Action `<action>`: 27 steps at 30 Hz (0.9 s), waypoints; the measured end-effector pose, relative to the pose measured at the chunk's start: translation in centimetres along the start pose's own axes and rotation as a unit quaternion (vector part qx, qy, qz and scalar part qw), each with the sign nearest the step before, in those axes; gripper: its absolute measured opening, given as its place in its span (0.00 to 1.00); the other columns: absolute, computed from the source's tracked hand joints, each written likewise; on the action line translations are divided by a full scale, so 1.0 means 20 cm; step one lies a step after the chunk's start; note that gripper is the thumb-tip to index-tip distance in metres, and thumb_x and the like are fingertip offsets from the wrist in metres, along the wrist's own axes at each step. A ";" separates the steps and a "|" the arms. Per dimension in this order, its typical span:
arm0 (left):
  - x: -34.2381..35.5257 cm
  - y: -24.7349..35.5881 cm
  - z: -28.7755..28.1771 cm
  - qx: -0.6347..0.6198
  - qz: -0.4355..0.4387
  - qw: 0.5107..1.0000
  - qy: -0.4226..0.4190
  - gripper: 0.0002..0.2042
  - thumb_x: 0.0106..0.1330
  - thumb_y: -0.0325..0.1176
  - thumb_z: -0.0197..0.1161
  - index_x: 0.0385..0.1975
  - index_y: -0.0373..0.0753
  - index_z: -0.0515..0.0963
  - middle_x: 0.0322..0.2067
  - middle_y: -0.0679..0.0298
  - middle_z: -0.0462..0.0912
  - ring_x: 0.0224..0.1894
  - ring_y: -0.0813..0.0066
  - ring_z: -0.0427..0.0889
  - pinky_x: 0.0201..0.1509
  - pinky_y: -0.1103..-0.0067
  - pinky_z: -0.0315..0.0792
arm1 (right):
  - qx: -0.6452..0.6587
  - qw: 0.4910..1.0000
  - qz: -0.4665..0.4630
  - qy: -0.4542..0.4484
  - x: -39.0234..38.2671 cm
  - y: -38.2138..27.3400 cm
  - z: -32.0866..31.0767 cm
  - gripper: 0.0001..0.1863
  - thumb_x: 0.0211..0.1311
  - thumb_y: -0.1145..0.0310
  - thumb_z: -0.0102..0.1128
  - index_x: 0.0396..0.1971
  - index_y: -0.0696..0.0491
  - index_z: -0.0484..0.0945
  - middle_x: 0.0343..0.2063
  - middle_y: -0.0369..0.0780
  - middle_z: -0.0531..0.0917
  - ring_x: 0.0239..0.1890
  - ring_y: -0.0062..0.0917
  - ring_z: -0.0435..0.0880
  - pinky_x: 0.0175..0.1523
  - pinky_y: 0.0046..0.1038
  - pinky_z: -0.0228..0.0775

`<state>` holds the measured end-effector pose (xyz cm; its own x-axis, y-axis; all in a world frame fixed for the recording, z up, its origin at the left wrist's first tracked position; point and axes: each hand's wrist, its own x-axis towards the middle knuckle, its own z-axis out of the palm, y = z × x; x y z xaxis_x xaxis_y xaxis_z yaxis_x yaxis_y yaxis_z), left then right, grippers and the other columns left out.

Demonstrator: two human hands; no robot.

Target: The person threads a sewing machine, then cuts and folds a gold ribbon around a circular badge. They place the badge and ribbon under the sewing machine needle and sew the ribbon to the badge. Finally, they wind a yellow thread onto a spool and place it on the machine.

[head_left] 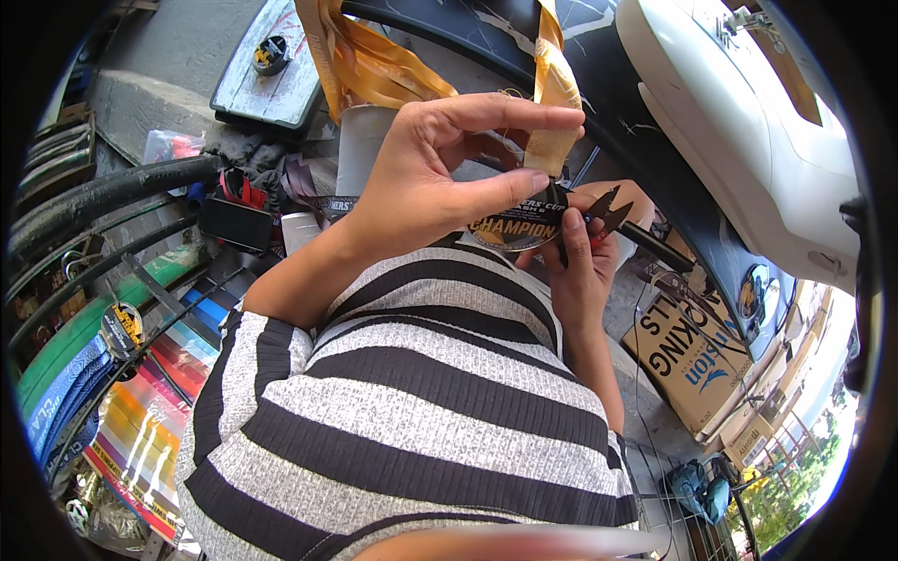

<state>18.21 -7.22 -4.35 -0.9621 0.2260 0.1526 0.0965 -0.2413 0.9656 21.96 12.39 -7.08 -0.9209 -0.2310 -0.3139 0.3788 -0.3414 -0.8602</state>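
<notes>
My left hand [440, 168] pinches a yellow ribbon [548, 70] just above a round black-and-gold medal [510, 224], with the index finger stretched across the ribbon and the thumb at its lower end. Fine loose thread shows beside the ribbon. My right hand [585, 248] grips the medal's right side and also holds a pair of dark scissors with red on the handle [608, 215], blades pointing up and right. The medal hangs at the ribbon's end over my lap.
Yellow ribbons [374, 65] drape over a pale cylinder [360, 145]. A worn board [257, 79] bears another medal. A black table edge and white sewing machine [720, 140] stand at the right, above cardboard boxes [683, 365]. At left are metal bars, a phone [234, 224] and colourful straps.
</notes>
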 end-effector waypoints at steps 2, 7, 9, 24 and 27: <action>0.00 0.00 -0.01 -0.023 -0.017 0.999 0.017 0.17 0.62 0.19 0.61 0.53 0.32 0.77 0.50 0.58 0.82 0.52 0.76 0.80 0.59 0.79 0.74 | -0.020 1.000 -0.008 0.012 0.00 0.00 0.00 0.14 0.72 0.62 0.52 0.47 0.57 0.73 0.25 0.34 0.76 0.22 0.15 0.76 0.30 0.24 0.77; 0.01 -0.01 -0.01 -0.049 -0.011 0.999 0.018 0.15 0.66 0.18 0.56 0.50 0.33 0.80 0.50 0.58 0.83 0.53 0.76 0.80 0.60 0.80 0.73 | -0.041 0.999 -0.025 -0.002 0.03 0.02 -0.05 0.15 0.72 0.61 0.54 0.48 0.57 0.73 0.29 0.35 0.77 0.22 0.16 0.78 0.29 0.19 0.74; 0.01 -0.01 -0.02 -0.027 0.003 1.000 0.006 0.15 0.66 0.17 0.55 0.51 0.34 0.80 0.51 0.58 0.82 0.54 0.76 0.79 0.60 0.80 0.72 | -0.075 0.997 -0.032 -0.007 0.04 0.03 -0.07 0.16 0.72 0.61 0.54 0.49 0.57 0.73 0.33 0.36 0.79 0.22 0.16 0.78 0.28 0.17 0.72; 0.03 -0.03 -0.05 0.023 0.008 0.999 -0.021 0.18 0.63 0.17 0.56 0.54 0.34 0.78 0.53 0.61 0.81 0.39 0.89 0.79 0.51 0.86 0.75 | -0.138 0.984 0.023 -0.107 -0.03 -0.09 0.03 0.29 0.74 0.48 0.31 0.54 0.56 0.71 0.25 0.29 0.64 0.21 0.09 0.57 0.27 0.14 0.50; 0.03 -0.03 -0.04 -0.007 -0.011 1.000 -0.015 0.19 0.62 0.16 0.56 0.54 0.35 0.78 0.53 0.62 0.82 0.36 0.90 0.78 0.47 0.88 0.75 | -0.140 0.978 0.059 -0.140 -0.02 -0.12 0.07 0.29 0.75 0.48 0.30 0.53 0.57 0.71 0.24 0.28 0.65 0.21 0.09 0.58 0.27 0.14 0.49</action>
<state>17.48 -7.69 -4.94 -0.9561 0.2589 0.1370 0.0710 -0.2488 0.9659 21.52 12.03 -4.34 -0.7965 -0.5073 -0.3290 0.4048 -0.0432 -0.9134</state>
